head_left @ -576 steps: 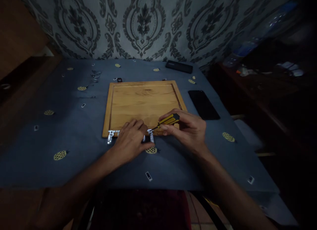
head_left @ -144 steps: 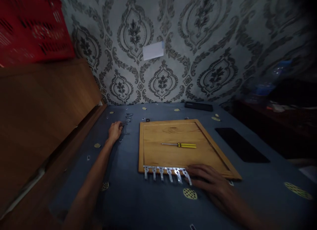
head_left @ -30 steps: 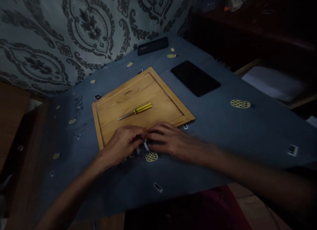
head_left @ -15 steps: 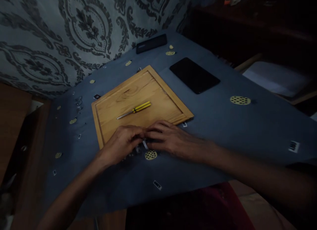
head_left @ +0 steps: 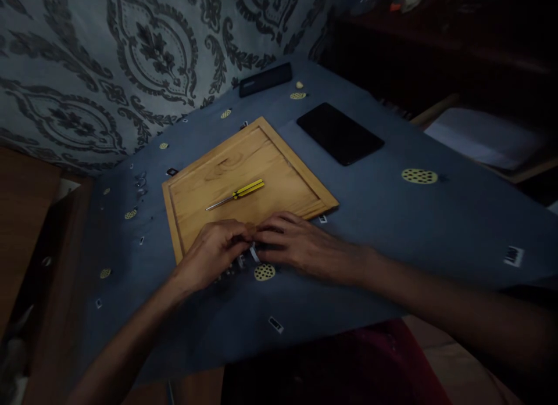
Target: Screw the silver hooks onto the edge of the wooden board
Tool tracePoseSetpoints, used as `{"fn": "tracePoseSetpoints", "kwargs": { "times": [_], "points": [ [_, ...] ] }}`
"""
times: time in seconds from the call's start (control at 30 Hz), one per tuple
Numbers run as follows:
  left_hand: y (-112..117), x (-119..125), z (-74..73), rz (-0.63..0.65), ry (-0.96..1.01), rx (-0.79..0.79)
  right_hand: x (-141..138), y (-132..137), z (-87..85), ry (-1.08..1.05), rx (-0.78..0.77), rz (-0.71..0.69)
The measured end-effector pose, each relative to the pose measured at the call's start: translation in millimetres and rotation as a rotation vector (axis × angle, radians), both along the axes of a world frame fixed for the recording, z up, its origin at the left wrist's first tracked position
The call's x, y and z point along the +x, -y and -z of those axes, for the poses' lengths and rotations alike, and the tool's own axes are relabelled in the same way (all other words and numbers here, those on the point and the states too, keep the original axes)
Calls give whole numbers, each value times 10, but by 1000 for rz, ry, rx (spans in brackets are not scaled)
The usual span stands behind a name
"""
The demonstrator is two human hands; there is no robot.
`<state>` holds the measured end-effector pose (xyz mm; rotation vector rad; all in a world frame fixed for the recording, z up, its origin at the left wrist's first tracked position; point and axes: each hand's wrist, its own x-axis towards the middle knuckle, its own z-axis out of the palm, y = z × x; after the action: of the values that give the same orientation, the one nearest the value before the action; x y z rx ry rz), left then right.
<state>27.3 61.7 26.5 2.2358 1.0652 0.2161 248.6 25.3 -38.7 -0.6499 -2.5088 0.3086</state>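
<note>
At the near edge of the wooden board (head_left: 244,164), the left hand (head_left: 213,251) bends its thumb and fingers in towards the fingertips of the right hand (head_left: 296,245). A metal hook (head_left: 254,253) sticks out between them, but from where I stand I can't tell what either hand grasps. The yellow screwdriver (head_left: 249,188) lies on the board, which rests on the blue tablecloth (head_left: 349,219)
</note>
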Motion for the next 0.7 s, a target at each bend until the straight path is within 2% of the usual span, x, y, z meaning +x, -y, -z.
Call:
{"fn": "tracePoseSetpoints", "kwargs": {
  "times": [0.23, 0.7],
  "points": [
    [23, 38, -16, 45, -24, 10, 8, 6, -5, 13, -42, -11],
    [44, 27, -38, -1, -37, -31, 2, -10, 42, 9, -41, -24]
  ]
}}
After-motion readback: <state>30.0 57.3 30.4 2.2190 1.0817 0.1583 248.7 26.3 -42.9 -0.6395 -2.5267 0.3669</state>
